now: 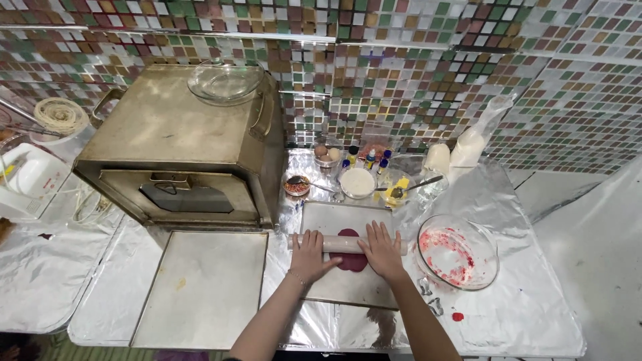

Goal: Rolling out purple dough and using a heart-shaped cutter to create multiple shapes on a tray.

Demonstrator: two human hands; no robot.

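Observation:
My left hand and my right hand lie palm-down, fingers spread, on a pale rolling pin. The pin rests across a flat piece of dark red dough on a metal baking tray. The dough shows above and below the pin. Both forearms reach up from the bottom edge of the view.
A glass bowl smeared red stands right of the tray. A metal oven with a glass bowl on top sits at left, a second tray before it. Behind are small bowls, eggs, little bottles and bags. Foil covers the counter.

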